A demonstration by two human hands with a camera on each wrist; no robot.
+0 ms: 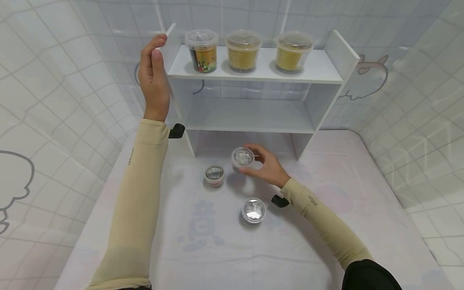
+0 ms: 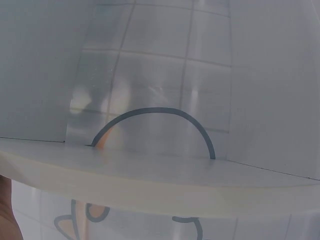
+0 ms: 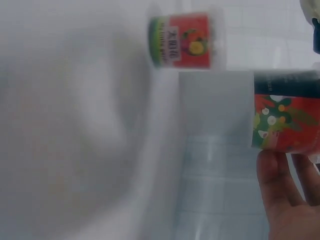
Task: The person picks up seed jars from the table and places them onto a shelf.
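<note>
My right hand pinches a small clear plastic tub between thumb and fingers, held above the cloth at the foot of a white shelf unit. In the right wrist view this tub has a red label with printed leaves and flowers. A second small tub with a silvery lid stands just left of it, and a third tub stands nearer to me. My left hand is raised against the shelf unit's left side panel, its fingers pointing up near the panel's top edge.
Three larger lidded tubs stand on the upper shelf: a patterned one and two yellow ones, the middle and right. Below is a middle shelf. Tiled-pattern sheeting surrounds the pale cloth.
</note>
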